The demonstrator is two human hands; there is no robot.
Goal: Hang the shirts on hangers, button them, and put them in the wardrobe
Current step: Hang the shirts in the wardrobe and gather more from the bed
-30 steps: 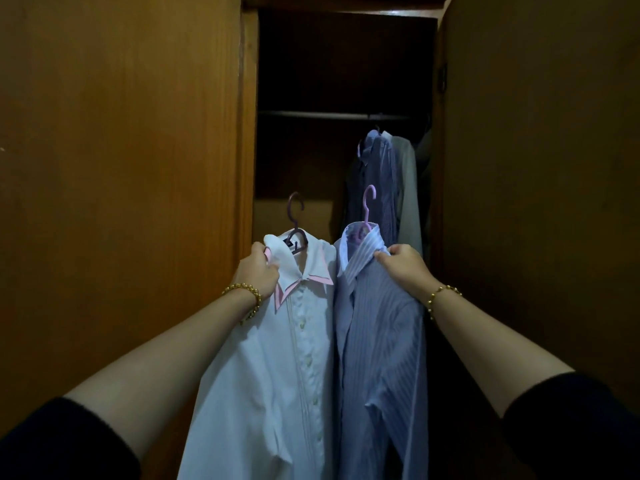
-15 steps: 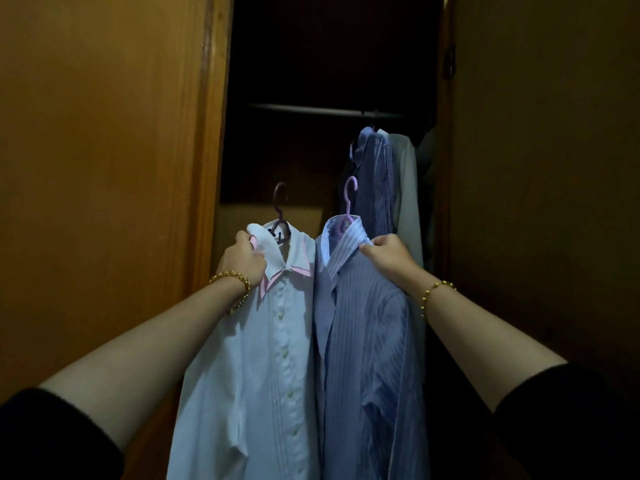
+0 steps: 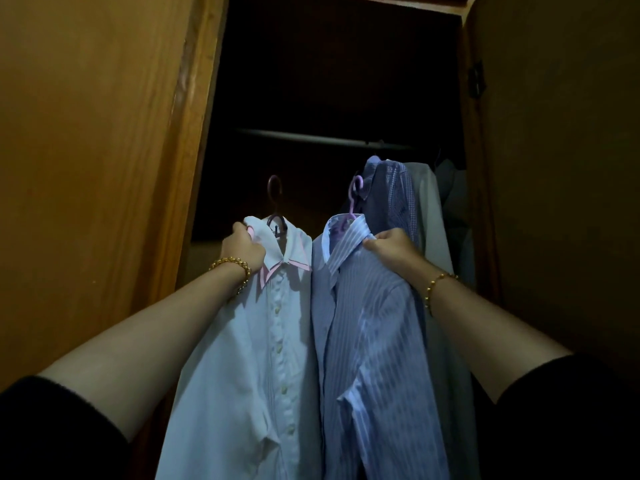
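A white shirt point(image 3: 256, 358) is being held up by the left hand point(image 3: 242, 249). Its collar is being gripped by curled fingers. A blue striped shirt point(image 3: 367, 341) is being held up by the right hand point(image 3: 389, 249), and its collar is being pinched the same way. Both shirts are being kept side by side, touching, in front of the open wardrobe point(image 3: 194, 133). The white one is being carried on a dark hanger point(image 3: 275, 192) and the blue one on a purple hanger point(image 3: 354, 194). Both hooks are being held below the rail point(image 3: 311, 137), not on it. Other shirts point(image 3: 394, 202) are being kept on the rail at the right. Gold bracelets point(image 3: 232, 268) are being worn on both wrists.
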